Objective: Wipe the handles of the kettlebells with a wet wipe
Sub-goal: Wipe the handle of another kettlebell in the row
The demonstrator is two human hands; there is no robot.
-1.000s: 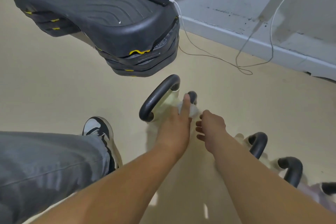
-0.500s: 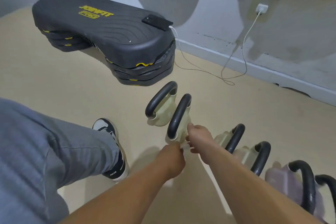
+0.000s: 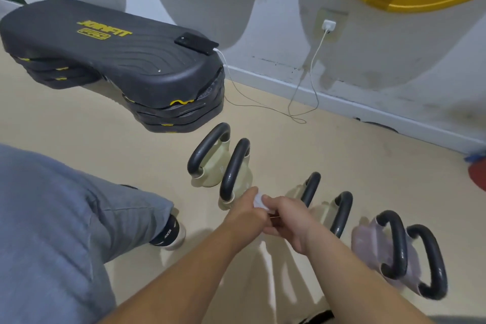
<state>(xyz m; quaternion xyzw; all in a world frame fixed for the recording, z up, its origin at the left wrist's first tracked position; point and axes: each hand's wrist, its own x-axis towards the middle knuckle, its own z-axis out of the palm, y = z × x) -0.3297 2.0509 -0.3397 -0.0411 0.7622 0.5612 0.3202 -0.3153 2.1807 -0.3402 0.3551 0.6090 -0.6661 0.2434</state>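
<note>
Biggest thing in frame is the stack of black step platforms [image 3: 110,66] across the upper left, with a phone [image 3: 196,43] on its right end and a charging cable [image 3: 302,97] trailing over the floor to the wall socket. That cable is honestly the main hazard here: shuffle along without looking and a foot could drag the phone off.

Below that, the row of kettlebells runs diagonally from centre to lower right. The second kettlebell [image 3: 235,173] sits just beside the first, so a hard wipe could knock them together.

Both hands meet just below centre. The left hand [image 3: 246,212] and right hand [image 3: 285,216] are each pinched narrow on the small white wet wipe [image 3: 259,201], held just off the second handle's near end, looks like refolding it. Tiny wad like that could slip out or miss spots.
</note>
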